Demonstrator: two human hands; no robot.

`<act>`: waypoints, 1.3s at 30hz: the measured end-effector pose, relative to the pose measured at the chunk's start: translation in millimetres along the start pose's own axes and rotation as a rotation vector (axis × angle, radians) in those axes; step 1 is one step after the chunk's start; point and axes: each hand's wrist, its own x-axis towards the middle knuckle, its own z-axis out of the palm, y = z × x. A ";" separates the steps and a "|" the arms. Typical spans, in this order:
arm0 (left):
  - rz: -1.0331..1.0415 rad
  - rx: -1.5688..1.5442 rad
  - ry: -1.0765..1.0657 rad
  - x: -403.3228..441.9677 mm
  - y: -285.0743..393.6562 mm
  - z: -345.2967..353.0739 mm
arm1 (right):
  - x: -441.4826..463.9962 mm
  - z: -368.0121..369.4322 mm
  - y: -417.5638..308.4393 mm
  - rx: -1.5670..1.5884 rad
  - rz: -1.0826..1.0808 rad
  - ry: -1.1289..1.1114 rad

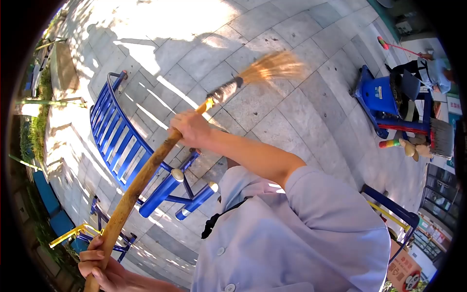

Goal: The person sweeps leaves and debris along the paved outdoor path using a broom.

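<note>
A broom with a long wooden handle [127, 203] runs from the lower left up to straw bristles [270, 68]. The bristles are smeared by motion over the grey paving [272, 114]. My right hand [190, 129] grips the lower handle, fingers wrapped round it, a short way from the dark binding [226, 90] above the bristles. Near the handle's top end, my left hand [103, 265] is closed round the wood. A blue slatted metal bench [119, 141] lies beneath and beside the handle, its thick posts close to my right forearm.
At the right, a blue cart [379, 95] carries cleaning tools, including a brush [441, 138]. A person [435, 73] stands beside it. Blue-and-yellow metal frames [80, 233] stand at lower left, near a planted strip [41, 112]. A cardboard box [404, 267] sits at lower right.
</note>
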 end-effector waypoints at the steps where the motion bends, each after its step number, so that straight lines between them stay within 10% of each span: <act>1: -0.005 0.001 0.007 10.3 -5.8 6.5 | 25.1 7.7 16.0 -0.002 -0.016 0.013; 12: 0.161 -0.264 0.080 87.2 -47.2 -57.9 | 120.3 -43.6 18.7 -0.167 -0.045 0.006; 27: -0.166 -0.715 -0.620 189.0 -172.5 284.4 | -96.2 -198.8 231.2 -0.453 0.747 -0.070; 39: -0.237 -0.422 -0.335 300.3 -229.3 186.5 | 130.8 -80.2 307.9 -0.360 0.460 -0.296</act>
